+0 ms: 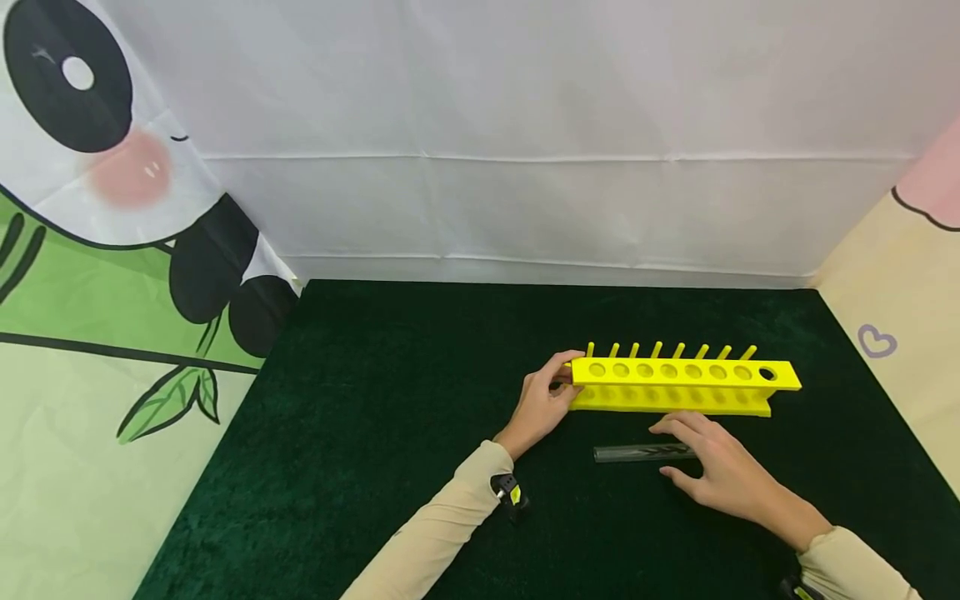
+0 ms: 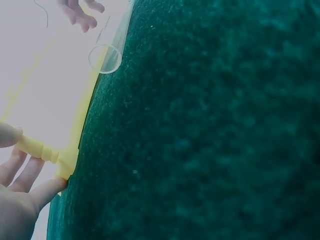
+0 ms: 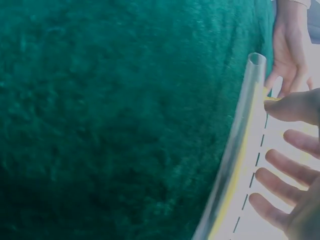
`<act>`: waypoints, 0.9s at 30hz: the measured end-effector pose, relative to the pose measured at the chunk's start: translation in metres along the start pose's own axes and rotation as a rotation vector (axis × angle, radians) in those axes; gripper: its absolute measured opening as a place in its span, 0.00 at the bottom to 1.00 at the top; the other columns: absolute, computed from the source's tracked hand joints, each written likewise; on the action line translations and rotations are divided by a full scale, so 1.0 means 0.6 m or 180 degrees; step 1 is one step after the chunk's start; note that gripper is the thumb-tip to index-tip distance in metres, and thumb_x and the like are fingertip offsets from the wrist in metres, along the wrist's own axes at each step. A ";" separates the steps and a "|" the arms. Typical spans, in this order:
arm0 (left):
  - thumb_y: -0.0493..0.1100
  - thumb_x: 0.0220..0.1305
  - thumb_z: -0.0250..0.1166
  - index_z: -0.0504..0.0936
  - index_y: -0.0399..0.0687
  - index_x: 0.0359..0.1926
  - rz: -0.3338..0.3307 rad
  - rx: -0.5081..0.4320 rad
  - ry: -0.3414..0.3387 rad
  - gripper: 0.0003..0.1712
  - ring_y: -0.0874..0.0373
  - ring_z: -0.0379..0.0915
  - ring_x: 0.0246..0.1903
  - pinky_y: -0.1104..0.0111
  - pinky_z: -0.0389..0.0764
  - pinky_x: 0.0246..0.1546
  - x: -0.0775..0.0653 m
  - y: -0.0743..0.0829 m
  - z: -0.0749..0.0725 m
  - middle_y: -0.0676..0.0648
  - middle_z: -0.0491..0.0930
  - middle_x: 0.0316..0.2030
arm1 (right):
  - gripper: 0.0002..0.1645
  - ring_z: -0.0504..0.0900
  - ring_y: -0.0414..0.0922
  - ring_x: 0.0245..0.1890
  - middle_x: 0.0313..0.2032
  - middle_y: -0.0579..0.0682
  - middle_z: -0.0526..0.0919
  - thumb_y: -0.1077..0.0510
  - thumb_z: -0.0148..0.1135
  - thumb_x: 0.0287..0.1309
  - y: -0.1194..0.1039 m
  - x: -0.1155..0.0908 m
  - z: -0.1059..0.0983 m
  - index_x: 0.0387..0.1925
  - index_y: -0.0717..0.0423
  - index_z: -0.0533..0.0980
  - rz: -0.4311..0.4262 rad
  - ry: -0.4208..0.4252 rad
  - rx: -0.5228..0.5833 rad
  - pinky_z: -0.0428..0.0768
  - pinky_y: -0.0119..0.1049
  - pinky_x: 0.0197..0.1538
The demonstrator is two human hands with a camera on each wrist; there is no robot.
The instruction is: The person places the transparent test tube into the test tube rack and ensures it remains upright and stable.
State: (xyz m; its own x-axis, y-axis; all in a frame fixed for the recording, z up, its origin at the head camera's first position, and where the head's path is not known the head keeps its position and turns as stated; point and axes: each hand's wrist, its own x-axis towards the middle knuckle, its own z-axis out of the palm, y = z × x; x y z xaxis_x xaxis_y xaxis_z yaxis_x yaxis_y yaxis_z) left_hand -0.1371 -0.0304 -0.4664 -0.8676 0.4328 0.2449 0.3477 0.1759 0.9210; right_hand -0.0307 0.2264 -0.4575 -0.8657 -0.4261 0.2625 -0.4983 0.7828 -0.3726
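A yellow test tube rack (image 1: 675, 372) stands on the dark green cloth, a row of holes along its top and pegs rising behind. My left hand (image 1: 542, 407) grips its left end, with thumb and fingers around the end post (image 2: 37, 148) in the left wrist view. In front of the rack lies a clear glass test tube (image 1: 637, 453), its open mouth toward the left. Over the tube's right part is my right hand (image 1: 723, 467), fingers spread and apart from the glass; it hides that end in the head view. The right wrist view shows the tube (image 3: 235, 150) beside the loose fingers (image 3: 282, 182).
Dark green cloth (image 1: 390, 400) covers the table. A white sheet (image 1: 480, 208) hangs behind it. Printed cartoon sheets stand at the left (image 1: 135, 292) and right (image 1: 900, 292) sides.
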 end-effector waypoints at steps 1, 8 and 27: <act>0.28 0.63 0.57 0.69 0.43 0.61 -0.0013 -0.0004 -0.0002 0.25 0.52 0.73 0.46 0.57 0.77 0.49 -0.002 0.008 -0.002 0.41 0.75 0.52 | 0.32 0.72 0.40 0.44 0.50 0.43 0.74 0.57 0.75 0.41 0.001 -0.001 0.003 0.52 0.50 0.75 0.0007 0.0000 0.0001 0.76 0.46 0.42; 0.28 0.62 0.58 0.69 0.42 0.60 0.0036 -0.0011 -0.0009 0.25 0.51 0.73 0.47 0.56 0.77 0.50 -0.009 0.025 -0.008 0.40 0.74 0.52 | 0.28 0.71 0.40 0.41 0.47 0.43 0.74 0.59 0.74 0.41 0.006 -0.002 0.017 0.49 0.49 0.76 0.0025 -0.0001 -0.0047 0.75 0.44 0.39; 0.35 0.64 0.60 0.69 0.55 0.62 0.0000 0.0066 -0.0006 0.26 0.63 0.72 0.47 0.68 0.77 0.48 0.009 -0.041 0.009 0.53 0.74 0.53 | 0.20 0.65 0.35 0.30 0.35 0.40 0.72 0.61 0.70 0.38 0.007 0.021 0.034 0.39 0.46 0.78 -0.0080 -0.0211 -0.0330 0.71 0.33 0.33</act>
State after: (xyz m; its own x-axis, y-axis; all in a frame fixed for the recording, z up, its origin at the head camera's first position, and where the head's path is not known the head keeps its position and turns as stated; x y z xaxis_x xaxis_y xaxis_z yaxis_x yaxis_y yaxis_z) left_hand -0.1484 -0.0278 -0.4896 -0.8669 0.4345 0.2443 0.3550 0.1942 0.9145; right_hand -0.0445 0.2151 -0.4737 -0.8559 -0.4727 0.2099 -0.5154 0.8127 -0.2718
